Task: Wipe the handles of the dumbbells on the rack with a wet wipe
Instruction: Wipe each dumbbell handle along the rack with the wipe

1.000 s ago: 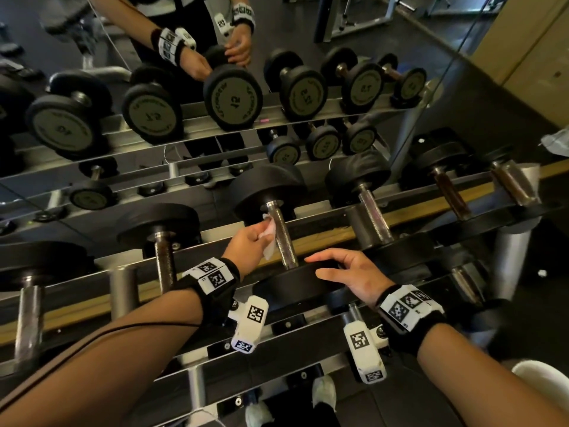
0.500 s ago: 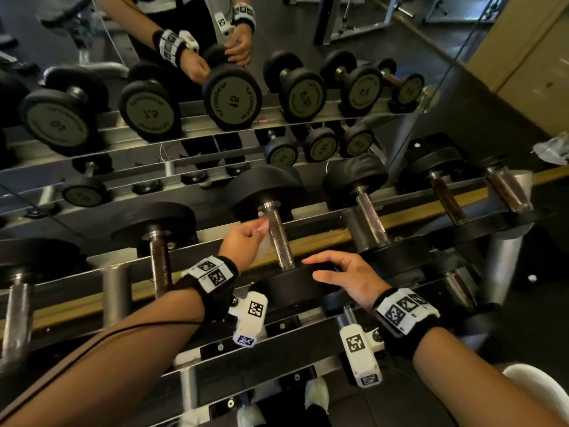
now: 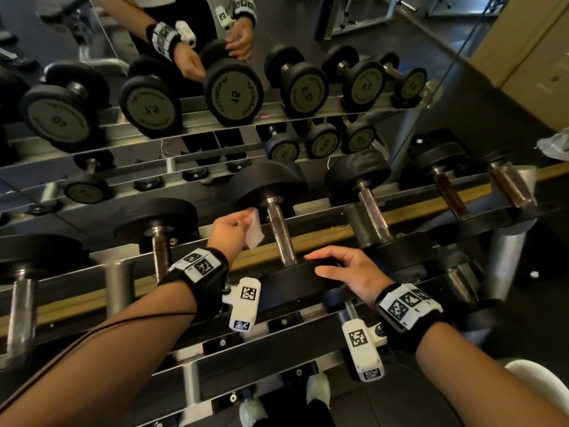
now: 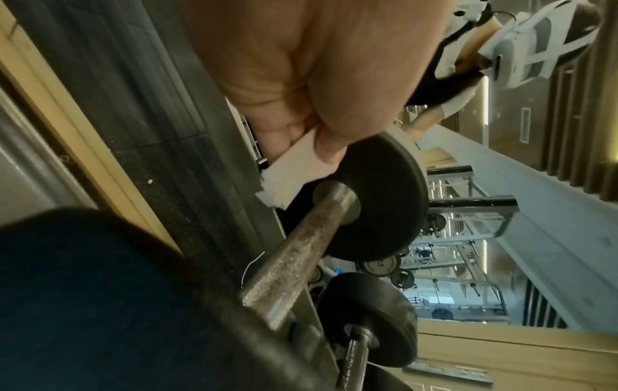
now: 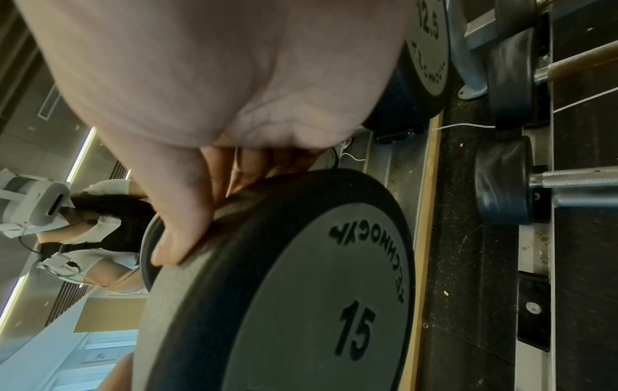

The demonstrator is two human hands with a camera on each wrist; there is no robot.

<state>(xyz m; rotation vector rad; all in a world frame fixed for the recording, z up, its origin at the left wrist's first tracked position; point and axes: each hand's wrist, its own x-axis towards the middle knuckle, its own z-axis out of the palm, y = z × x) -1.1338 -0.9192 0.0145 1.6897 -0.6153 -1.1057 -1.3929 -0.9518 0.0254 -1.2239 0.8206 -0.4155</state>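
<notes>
Pinching the wet wipe (image 3: 254, 228) between curled fingers, the left hand (image 3: 231, 231) hangs just left of the 15 dumbbell's handle (image 3: 280, 232), apart from it. The right hand (image 3: 348, 272), fingers loosely spread, rests on that dumbbell's near head (image 5: 284, 277). Best wrap the wipe round the handle, then draw along it.
</notes>
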